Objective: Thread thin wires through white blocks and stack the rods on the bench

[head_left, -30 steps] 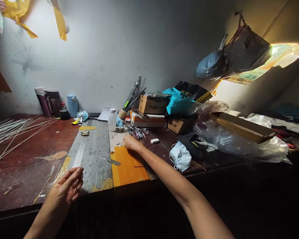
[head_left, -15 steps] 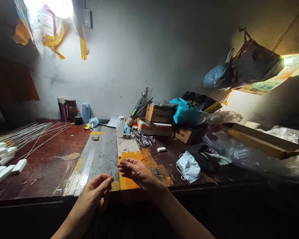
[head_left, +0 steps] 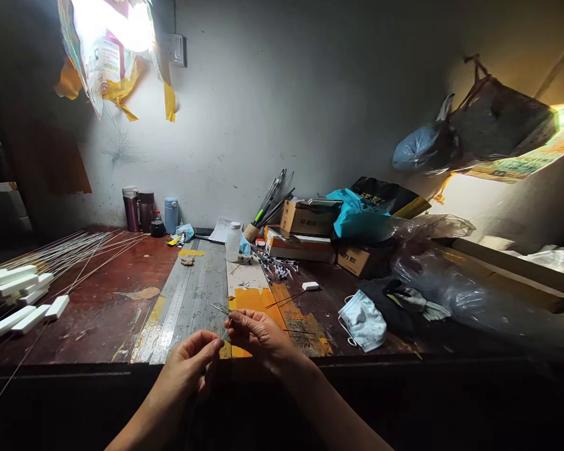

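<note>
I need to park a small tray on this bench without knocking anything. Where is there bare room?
Bare red tabletop lies between the white blocks with thin rods and the steel ruler. Right of the orange pad it is crowded: face mask, boxes, plastic bags. Both hands fill the front edge.

A worn, dark red wooden workbench (head_left: 98, 313) carries a long steel ruler (head_left: 172, 307). Left of the ruler lie thin white rods (head_left: 75, 247) and white rectangular blocks (head_left: 23, 300); right of it, a pale blue face mask (head_left: 363, 321) and brown cardboard boxes (head_left: 310, 228).

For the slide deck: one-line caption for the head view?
Left hand and right hand pinch something thin together above the cluttered workbench.
</note>
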A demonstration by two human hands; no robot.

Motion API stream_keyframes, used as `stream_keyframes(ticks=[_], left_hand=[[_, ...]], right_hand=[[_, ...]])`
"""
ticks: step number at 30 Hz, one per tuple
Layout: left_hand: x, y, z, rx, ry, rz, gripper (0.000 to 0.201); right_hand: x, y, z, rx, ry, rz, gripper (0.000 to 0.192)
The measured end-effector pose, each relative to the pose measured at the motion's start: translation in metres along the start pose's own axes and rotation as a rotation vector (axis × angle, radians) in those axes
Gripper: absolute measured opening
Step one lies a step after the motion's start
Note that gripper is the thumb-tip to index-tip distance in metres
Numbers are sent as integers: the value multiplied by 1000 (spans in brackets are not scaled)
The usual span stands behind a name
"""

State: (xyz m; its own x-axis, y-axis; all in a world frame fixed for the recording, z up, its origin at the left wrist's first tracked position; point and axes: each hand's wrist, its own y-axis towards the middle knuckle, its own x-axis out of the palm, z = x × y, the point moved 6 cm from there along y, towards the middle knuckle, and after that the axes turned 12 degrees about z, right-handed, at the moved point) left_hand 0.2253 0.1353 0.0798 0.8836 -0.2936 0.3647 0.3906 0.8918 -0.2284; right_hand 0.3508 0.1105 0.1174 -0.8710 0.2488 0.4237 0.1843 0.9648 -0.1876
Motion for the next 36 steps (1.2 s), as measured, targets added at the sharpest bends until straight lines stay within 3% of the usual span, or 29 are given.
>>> stream_keyframes(ticks=[10,25,31,36], left_hand=[[-3,4,-6,3,-16,-38,44],[-4,-2,-1,-18,-21,19,48],[-4,1,-6,-7,-51,-32,44],[-1,0,-7,-7,-41,-33,44]], right_hand=[[0,1,2,11,5,-2,31],[2,3,4,13,-13,-36,30],[0,4,1,-34,-85,-16,32],[-1,1,-9,-104,-245,12,44]])
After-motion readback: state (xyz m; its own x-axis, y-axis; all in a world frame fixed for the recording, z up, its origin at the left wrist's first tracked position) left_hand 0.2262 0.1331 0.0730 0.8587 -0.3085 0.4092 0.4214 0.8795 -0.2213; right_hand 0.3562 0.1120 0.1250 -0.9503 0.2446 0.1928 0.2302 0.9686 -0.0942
